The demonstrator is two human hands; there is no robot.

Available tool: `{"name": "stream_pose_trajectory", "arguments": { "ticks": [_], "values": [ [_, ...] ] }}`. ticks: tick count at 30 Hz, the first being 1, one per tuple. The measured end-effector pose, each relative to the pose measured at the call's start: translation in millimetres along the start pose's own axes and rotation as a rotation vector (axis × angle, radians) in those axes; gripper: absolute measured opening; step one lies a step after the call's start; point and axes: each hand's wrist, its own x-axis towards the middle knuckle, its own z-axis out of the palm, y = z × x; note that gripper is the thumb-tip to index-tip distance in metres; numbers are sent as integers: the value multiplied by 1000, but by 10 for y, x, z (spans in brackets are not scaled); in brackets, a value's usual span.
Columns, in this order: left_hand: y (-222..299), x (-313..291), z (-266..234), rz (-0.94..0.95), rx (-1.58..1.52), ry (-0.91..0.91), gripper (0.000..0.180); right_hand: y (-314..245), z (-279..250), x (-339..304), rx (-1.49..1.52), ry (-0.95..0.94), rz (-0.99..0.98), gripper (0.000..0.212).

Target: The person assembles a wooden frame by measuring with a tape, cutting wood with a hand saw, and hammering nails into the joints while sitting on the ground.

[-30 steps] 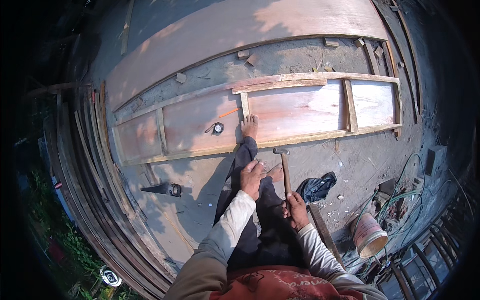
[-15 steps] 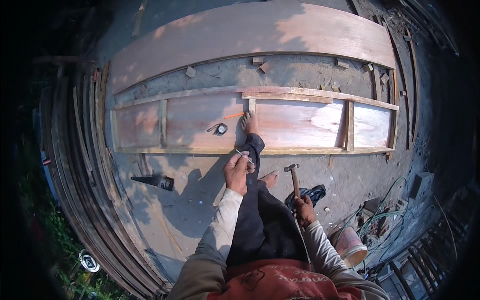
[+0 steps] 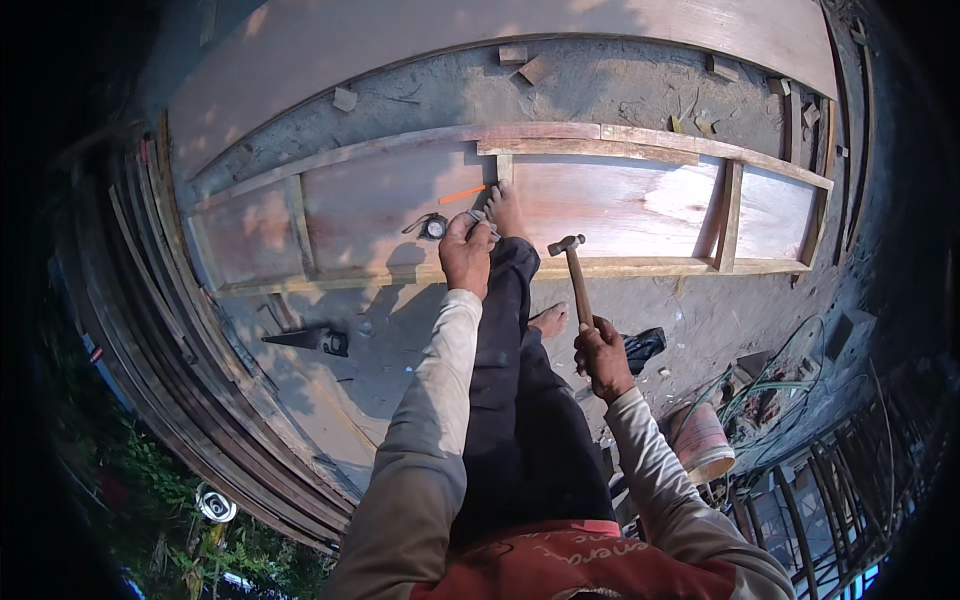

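My left hand (image 3: 465, 262) is closed on a thin metal nail (image 3: 477, 216), above the near rail of a framed plywood panel (image 3: 600, 205). The fingers hide part of the nail. In my right hand (image 3: 604, 362), fingers wrap round the wooden handle of a hammer (image 3: 578, 280), its head raised toward that rail. One bare foot (image 3: 504, 212) rests on the panel by a short cross piece (image 3: 504, 168). Left of the foot lie an orange pencil (image 3: 462, 194) and a black tape measure (image 3: 432, 228). A loose strip of wood (image 3: 590, 151) runs along the far rail.
A second plywood sheet (image 3: 420, 75) lies beyond, with wood offcuts (image 3: 535, 70) between. A handsaw (image 3: 308, 340) is on the ground at left, near long stacked timbers (image 3: 175, 330). At right are a black bag (image 3: 645, 346), a bucket (image 3: 700, 445) and a green hose (image 3: 775, 385).
Both hands have moved forward toward the panel, the left with the nail and the right with the hammer. My view has shifted, bringing the panel nearer.
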Motion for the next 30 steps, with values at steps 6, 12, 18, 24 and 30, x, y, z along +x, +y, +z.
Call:
{"name": "stream_pose_trajectory", "arguments": {
  "ticks": [6, 12, 18, 24, 30],
  "values": [
    [107, 659, 178, 42, 40, 6, 14, -403, 292, 444, 7, -26, -66, 44],
    [-16, 769, 177, -15, 138, 30, 15, -631, 526, 749, 29, -36, -76, 42],
    [63, 735, 159, -55, 216, 8, 15, -682, 569, 838, 174, 2, -65, 44],
    [248, 619, -49, -51, 416, -102, 15, -361, 289, 527, 374, 83, 13, 33],
    [817, 723, -473, -24, 636, -182, 17, 79, 177, 18, 712, 233, 172, 28]
  ]
}}
